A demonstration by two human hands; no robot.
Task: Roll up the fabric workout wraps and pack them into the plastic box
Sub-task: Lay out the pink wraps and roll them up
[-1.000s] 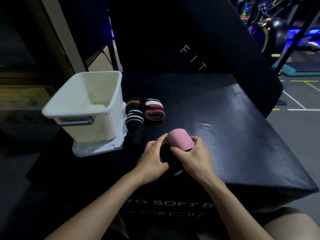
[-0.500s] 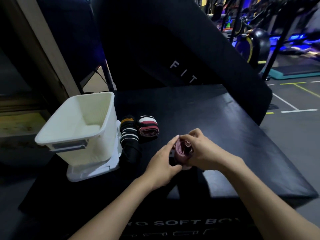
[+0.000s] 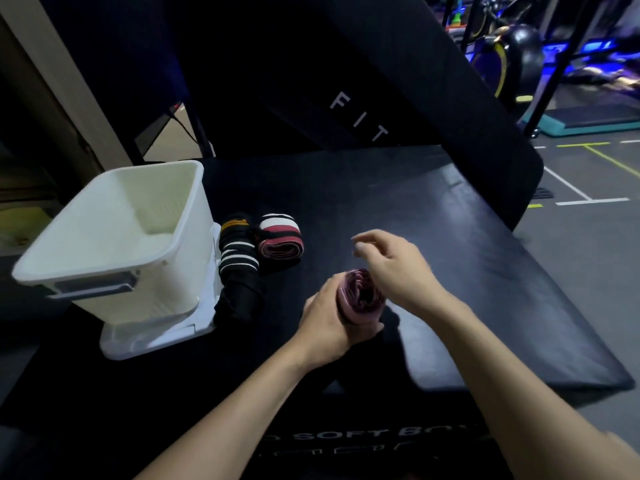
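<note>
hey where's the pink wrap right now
In the head view the pink wrap sits low of centre, rolled and gripped in the left hand, just under the right hand, right of the white plastic box.

A dim scene is shown, lit softly from above; a dull sheen is cast on the black padded surface (image 3: pixel 485 271). Blue glow is seen at upper right. The right hand (image 3: pixel 398 268) is motion-blurred. Straight lines are bowed at the edges by wide-angle distortion.
</note>
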